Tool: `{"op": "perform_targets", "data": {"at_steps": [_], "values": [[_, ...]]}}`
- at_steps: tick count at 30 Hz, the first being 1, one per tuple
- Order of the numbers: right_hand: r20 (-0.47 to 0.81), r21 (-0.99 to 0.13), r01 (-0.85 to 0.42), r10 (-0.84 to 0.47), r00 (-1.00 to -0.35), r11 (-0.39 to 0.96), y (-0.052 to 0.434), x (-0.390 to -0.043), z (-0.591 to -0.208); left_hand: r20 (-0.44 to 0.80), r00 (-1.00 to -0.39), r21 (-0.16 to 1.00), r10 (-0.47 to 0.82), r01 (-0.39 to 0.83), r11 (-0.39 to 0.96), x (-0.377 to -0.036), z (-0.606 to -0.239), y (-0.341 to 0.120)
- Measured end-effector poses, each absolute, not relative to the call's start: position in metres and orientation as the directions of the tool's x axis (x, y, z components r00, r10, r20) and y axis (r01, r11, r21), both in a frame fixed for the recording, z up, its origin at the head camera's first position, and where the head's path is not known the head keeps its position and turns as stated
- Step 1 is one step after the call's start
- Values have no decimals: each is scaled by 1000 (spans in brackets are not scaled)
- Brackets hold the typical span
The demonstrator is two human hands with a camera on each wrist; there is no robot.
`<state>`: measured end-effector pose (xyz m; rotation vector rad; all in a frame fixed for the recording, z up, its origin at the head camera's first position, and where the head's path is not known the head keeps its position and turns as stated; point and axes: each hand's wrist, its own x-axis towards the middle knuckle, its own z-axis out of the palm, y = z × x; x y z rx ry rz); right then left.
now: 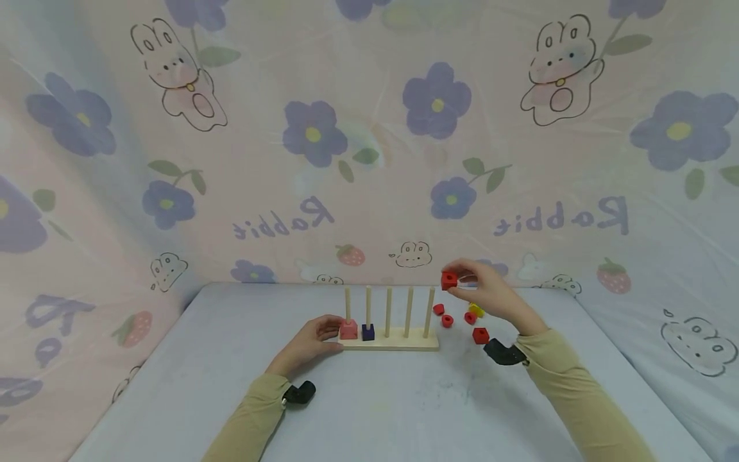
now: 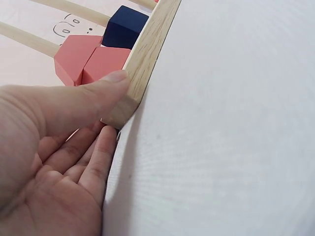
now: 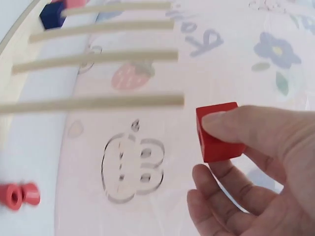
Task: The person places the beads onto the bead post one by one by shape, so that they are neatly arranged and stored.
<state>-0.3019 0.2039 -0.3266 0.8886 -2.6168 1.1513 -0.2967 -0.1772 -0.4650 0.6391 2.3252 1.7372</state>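
Red cube (image 1: 449,280) is pinched between thumb and fingertips of the right hand (image 1: 491,292), raised just right of the rightmost peg's top. Left hand (image 1: 308,343) grips the left end of the wooden peg base (image 1: 398,343), thumb touching beside the pink block (image 1: 348,330).

head cam: high, looking down the table at the peg rack (image 1: 388,339) | left wrist: super close on rack's corner | right wrist: close, sideways along its pegs
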Motion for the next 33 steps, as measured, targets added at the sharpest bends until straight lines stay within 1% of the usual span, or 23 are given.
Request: {"op": "perform_targets", "data": {"at_steps": [6, 13, 16, 21, 24, 29, 33], "values": [[411, -652, -615, -474, -778, 443, 166, -306, -321, 133, -897, 936, 421, 253, 243, -310, -484, -180], [468, -659, -654, -478, -743, 371, 118, -285, -304, 140, -892, 944, 430, 252, 214, -312, -487, -181], [502, -649, -684, -487, -715, 334, 104, -293, -315, 144, -890, 946, 434, 252, 204, -313, -488, -182], [547, -613, -728, -501, -671, 306, 87, -309, -338, 121, -895, 943, 430, 239, 231, -315, -488, -181], [560, -614, -728, -481, -674, 305, 80, -311, -348, 113, -896, 941, 429, 235, 243, -314, -486, -180], [554, -635, -699, -438, -709, 328, 72, -311, -358, 100, -899, 941, 427, 225, 253, -312, -485, -180], [555, -658, -689, -423, -717, 304, 67, -312, -361, 116, -897, 941, 427, 237, 240, -312, -485, -182]]}}
